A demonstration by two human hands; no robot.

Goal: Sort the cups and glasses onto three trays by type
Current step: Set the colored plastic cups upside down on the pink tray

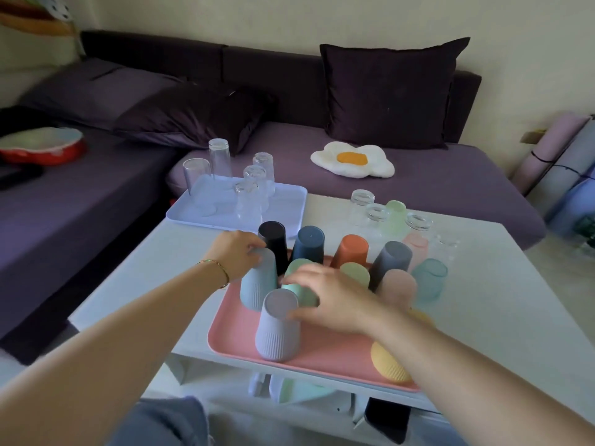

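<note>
A pink tray (pixel 235 329) at the table's front edge carries several upside-down plastic cups of many colours. My left hand (pixel 236 254) grips the base of a light blue ribbed cup (pixel 257 291) at the tray's back left. My right hand (pixel 328 297) rests on a mint green cup (pixel 301 292) in the middle, its thumb touching a lilac ribbed cup (pixel 278 326). A light blue tray (pixel 283 201) at the back left holds several inverted clear glasses (pixel 220 157). More clear glasses (pixel 362 206) and tinted glasses (pixel 429 278) stand on the bare table at the right.
The white table (pixel 502 310) sits against a purple sofa (pixel 418 185) with dark cushions and an egg-shaped pillow (pixel 352 159). A red bowl (pixel 42 149) lies on the sofa at the left. Rolled mats (pixel 553 156) lean at the right. Items sit on the shelf under the table.
</note>
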